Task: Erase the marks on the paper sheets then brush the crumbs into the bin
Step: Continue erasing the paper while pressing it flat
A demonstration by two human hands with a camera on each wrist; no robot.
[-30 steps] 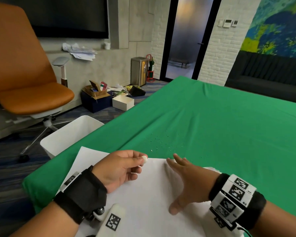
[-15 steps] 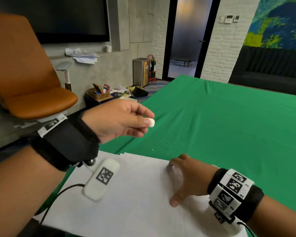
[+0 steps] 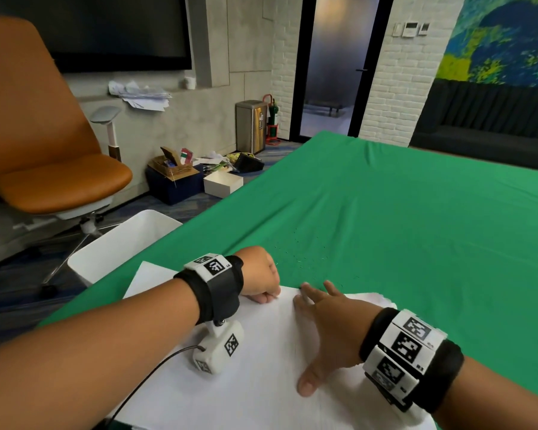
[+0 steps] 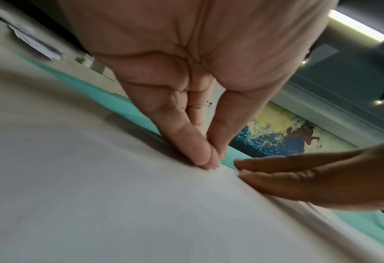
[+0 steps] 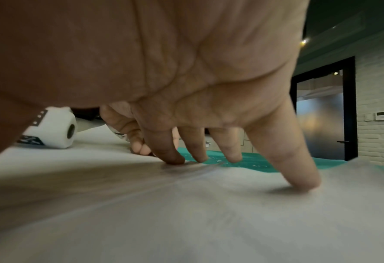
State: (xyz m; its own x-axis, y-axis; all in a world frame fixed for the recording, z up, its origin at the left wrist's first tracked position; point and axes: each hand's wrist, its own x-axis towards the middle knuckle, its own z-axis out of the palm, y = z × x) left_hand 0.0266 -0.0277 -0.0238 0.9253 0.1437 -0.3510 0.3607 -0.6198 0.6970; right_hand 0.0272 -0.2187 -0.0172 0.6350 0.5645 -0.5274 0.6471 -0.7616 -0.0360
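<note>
Paper sheets [image 3: 261,377] lie at the green table's [image 3: 416,231] near edge — right hand [image 3: 326,330] splayed flat pinning them, left hand [image 3: 258,276] pinched tight at the far edge, eraser hidden — crumbs [image 3: 302,259] just beyond, bin [image 3: 118,246] below left.

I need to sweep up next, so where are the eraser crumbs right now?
In the head view the crumbs lie scattered on the green tablecloth, just beyond the far edge of the paper, ahead of the right hand.
</note>
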